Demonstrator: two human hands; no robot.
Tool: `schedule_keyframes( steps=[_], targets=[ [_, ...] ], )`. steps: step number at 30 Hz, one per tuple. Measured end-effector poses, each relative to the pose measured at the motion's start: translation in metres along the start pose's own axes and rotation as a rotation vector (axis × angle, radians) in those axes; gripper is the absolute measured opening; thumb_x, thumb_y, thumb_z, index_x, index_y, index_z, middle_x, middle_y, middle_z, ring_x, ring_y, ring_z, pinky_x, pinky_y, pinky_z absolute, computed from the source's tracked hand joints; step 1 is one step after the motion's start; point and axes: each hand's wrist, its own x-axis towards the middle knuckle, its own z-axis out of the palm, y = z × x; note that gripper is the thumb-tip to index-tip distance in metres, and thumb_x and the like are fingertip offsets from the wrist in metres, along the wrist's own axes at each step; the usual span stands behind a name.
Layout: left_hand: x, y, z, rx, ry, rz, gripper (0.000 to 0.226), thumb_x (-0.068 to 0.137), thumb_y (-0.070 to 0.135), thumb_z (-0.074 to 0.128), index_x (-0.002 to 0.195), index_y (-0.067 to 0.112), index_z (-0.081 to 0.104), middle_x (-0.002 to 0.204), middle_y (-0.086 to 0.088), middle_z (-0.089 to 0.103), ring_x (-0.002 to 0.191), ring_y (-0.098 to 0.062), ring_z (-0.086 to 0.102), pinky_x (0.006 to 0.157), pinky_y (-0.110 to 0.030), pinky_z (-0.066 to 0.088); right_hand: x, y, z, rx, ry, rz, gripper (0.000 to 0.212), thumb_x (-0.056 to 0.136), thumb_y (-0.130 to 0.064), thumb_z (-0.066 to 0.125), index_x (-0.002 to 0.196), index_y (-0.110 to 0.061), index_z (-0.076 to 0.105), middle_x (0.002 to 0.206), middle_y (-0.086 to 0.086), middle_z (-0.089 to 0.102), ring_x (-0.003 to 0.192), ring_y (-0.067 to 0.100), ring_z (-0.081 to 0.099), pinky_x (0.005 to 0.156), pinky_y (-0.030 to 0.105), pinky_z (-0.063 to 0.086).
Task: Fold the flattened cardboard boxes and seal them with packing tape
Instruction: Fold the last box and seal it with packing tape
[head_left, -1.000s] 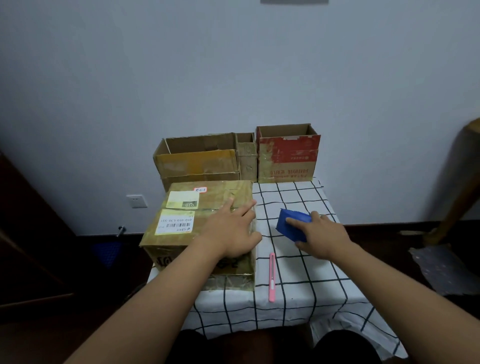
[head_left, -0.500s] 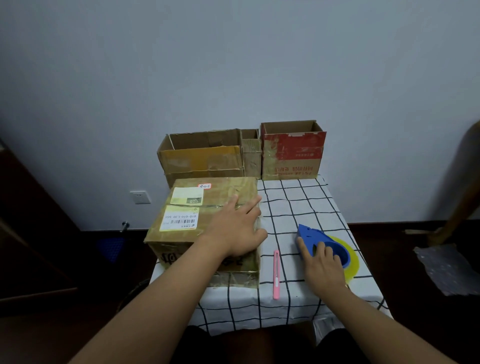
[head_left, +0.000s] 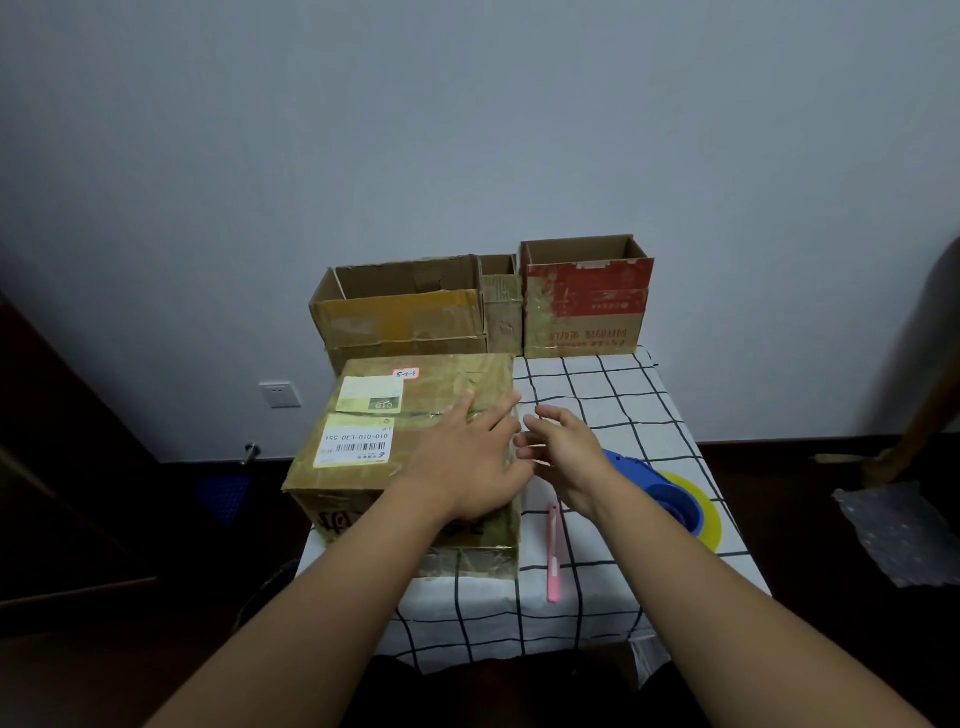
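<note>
1. What changed: half a second before, the right hand (head_left: 563, 457) rested on the blue tape dispenser (head_left: 657, 496). Now it has let go of it and hangs just beside the right edge of the closed box (head_left: 415, 447), its fingers spread apart and lightly bent, holding nothing.
2. The left hand (head_left: 467, 462) stays flat on the top of this box, fingers straight and a little apart, pressing the lid down.
3. My judgement: the taping of this box looks finished (shiny tape covers its top), so the right hand probably comes to smooth the tape or to help move the box away.
4. Count, from near to far. At about 6 o'clock from the right hand: one pink utility knife (head_left: 554, 551), lying on the checked tablecloth (head_left: 597, 613), just beside the box.
5. At 4 o'clock from the right hand: one dispenser with one yellow tape roll (head_left: 701, 514) in it.
6. In the middle: one closed box, with two hands at it.
7. Far, at 12 o'clock against the wall: three open boxes in a row, namely a wide brown box (head_left: 400, 312), a narrow box (head_left: 501, 306) and a red-printed box (head_left: 587, 301).
</note>
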Motion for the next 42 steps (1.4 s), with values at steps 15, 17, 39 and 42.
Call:
schedule_keyframes(
  steps=[15, 17, 39, 42],
  targets=[
    [0.000, -0.001, 0.001, -0.011, 0.009, -0.007, 0.057, 0.095, 0.048, 0.033, 0.149, 0.029, 0.030, 0.162, 0.021, -0.005, 0.152, -0.024, -0.005, 0.114, -0.048, 0.024, 0.011, 0.036, 0.003, -0.624, 0.055, -0.181, 0.010, 0.096, -0.017, 0.052, 0.087, -0.018, 0.053, 0.076, 0.004, 0.057, 0.067, 0.018, 0.051, 0.064, 0.033, 0.043],
    [0.000, -0.001, 0.001, -0.015, 0.005, -0.006, 0.061, 0.096, 0.049, 0.032, 0.153, 0.029, 0.025, 0.162, 0.020, -0.008, 0.151, -0.023, -0.006, 0.117, -0.046, 0.019, 0.007, 0.038, -0.002, -0.809, 0.152, -0.298, 0.010, 0.097, -0.016, 0.051, 0.102, -0.020, 0.058, 0.092, 0.001, 0.060, 0.078, 0.014, 0.056, 0.071, 0.031, 0.047],
    [0.006, -0.011, 0.010, -0.148, -0.042, -0.050, 0.061, 0.103, 0.044, 0.005, 0.154, 0.015, -0.014, 0.161, -0.002, -0.023, 0.146, -0.011, -0.024, 0.123, -0.037, -0.007, -0.037, 0.039, 0.018, -0.338, -0.261, -0.113, 0.080, 0.085, -0.076, 0.005, 0.156, -0.039, 0.013, 0.161, -0.015, 0.016, 0.145, -0.001, 0.013, 0.122, 0.029, 0.006],
    [0.005, -0.009, 0.008, -0.138, -0.050, -0.047, 0.062, 0.103, 0.044, 0.005, 0.154, 0.014, -0.014, 0.161, -0.003, -0.023, 0.147, -0.012, -0.023, 0.123, -0.037, -0.007, -0.037, 0.045, 0.017, -0.343, -0.235, -0.122, 0.077, 0.088, -0.076, 0.004, 0.156, -0.041, 0.012, 0.158, -0.022, 0.012, 0.145, -0.002, 0.009, 0.119, 0.019, 0.007]
  ],
)
